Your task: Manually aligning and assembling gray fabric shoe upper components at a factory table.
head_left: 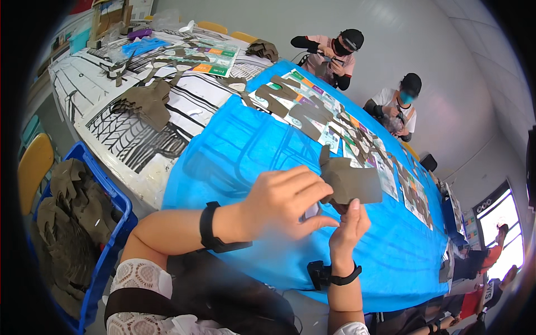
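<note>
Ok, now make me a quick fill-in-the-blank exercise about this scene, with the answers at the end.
1. The lower edge of the grey-brown piece is under the thumb of the person's ____ hand.
2. The colour of the bin at the person's left, which holds many dark pieces, is ____.
3. The straps on the person's two wrists are coloured ____.
4. The two co-workers in the background wear dark ____ on top of their heads.

Missing words: right; blue; black; caps.

- Workshop, shared.
- Long blue-covered worktable (218,148), centre.
- Cut brown pieces (306,124) in rows, right of centre.
- Blue crate (124,220) heaped with similar pieces (70,240), lower left.
- Two co-workers (347,66), upper right.
</note>
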Tool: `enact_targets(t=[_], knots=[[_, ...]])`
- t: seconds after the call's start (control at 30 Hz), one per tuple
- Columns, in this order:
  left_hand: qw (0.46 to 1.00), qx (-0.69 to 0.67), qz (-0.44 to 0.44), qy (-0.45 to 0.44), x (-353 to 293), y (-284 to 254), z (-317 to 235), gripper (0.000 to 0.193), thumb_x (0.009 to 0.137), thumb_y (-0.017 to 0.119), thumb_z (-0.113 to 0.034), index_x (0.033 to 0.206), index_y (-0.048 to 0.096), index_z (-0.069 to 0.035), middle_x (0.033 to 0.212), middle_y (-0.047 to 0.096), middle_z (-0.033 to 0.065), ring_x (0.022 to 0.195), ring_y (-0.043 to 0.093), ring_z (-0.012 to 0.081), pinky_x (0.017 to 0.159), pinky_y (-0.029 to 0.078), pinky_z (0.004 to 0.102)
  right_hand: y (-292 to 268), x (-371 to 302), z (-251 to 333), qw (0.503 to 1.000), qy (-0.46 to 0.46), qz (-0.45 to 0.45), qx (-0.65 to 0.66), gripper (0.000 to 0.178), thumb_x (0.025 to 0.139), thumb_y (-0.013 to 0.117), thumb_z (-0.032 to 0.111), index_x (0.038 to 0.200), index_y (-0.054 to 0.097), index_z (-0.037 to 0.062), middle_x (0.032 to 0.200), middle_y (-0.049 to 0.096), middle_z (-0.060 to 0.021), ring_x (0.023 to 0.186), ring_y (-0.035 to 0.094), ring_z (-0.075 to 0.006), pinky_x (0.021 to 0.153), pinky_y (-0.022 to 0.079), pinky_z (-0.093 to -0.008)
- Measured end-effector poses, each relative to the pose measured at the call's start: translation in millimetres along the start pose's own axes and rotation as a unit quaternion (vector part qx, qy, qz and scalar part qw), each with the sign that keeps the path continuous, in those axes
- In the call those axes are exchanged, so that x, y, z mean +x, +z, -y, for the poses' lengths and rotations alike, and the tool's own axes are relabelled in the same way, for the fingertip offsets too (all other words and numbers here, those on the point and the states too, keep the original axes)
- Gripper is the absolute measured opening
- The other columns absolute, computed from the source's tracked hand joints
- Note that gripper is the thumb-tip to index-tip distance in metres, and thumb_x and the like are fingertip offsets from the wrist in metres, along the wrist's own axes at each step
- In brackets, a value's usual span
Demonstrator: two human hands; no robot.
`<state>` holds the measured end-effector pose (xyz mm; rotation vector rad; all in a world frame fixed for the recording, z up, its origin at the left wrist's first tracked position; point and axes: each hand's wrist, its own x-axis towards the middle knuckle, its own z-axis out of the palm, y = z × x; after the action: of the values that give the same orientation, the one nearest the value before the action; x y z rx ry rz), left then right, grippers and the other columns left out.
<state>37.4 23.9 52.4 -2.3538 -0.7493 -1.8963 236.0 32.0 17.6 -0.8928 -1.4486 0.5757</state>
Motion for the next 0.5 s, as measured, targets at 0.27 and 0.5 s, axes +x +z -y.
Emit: enact_targets(t=[0.27,0.5], knots=[[0.999,0.025,0.034,-0.005,-13,20,16,0.034,0.065,0.083,-0.014,0.09,0.066,0.001,0.085,0.065,0.0118,0.081,0.065,0.0277,0.068,0.054,0.0334,-1,-10,-29,0.993,0.079,0.077,-0.046,0.033,0.098,0.051,0.024,0.086,0.063,-0.0051,0.084,0.063,-0.0074,0.07,0.054,-0.0124,0.059,0.042,-0.0288],[0.999,-0.003,0.053,-0.01,-19,29,17,0.027,0.066,0.078,-0.004,0.09,0.066,0.001,0.086,0.065,0.0128,0.085,0.065,0.0296,0.072,0.054,0.0358,8,-3,-24,0.957,0.186,0.049,0.216,0.031,0.09,0.055,0.029,0.097,0.06,-0.0004,0.077,0.061,-0.0052,0.056,0.049,-0.0119,0.052,0.042,-0.0271]])
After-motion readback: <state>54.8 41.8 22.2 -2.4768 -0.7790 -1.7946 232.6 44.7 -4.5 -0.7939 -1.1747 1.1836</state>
